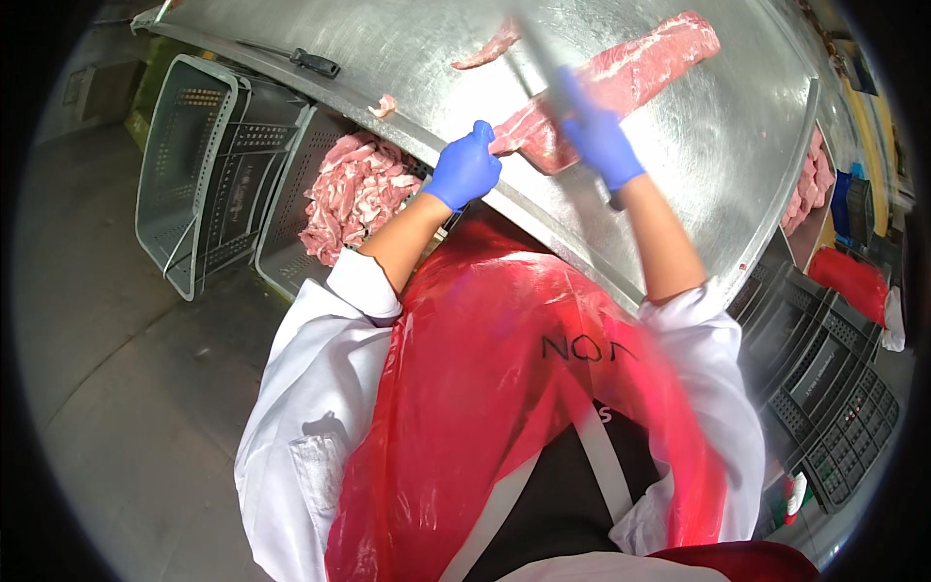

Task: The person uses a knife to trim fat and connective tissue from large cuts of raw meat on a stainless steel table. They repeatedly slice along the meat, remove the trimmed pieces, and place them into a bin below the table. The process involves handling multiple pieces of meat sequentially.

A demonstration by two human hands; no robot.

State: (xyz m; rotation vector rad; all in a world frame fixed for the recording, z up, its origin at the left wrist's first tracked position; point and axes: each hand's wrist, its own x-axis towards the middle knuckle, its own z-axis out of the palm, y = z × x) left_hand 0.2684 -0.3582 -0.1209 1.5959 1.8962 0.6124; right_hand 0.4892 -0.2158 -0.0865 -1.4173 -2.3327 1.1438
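Note:
A long, pale pink pork loin lies slantwise across the metal table. My blue-gloved left hand is closed on the loin's near left end, at the table's front edge. Over the middle of the loin is my right hand, also blue-gloved and smeared by motion. A blurred grey knife blade reaches up and left from its closed fingers; the handle is hidden in the grip. Left of the blade lies a narrow strip of meat. A small meat scrap rests close to the front edge.
Below the table's left edge stands a grey perforated crate holding many meat trimmings. Another grey crate is beside it. A black-handled tool lies on the table's rim. Stacked dark crates and more meat are at right.

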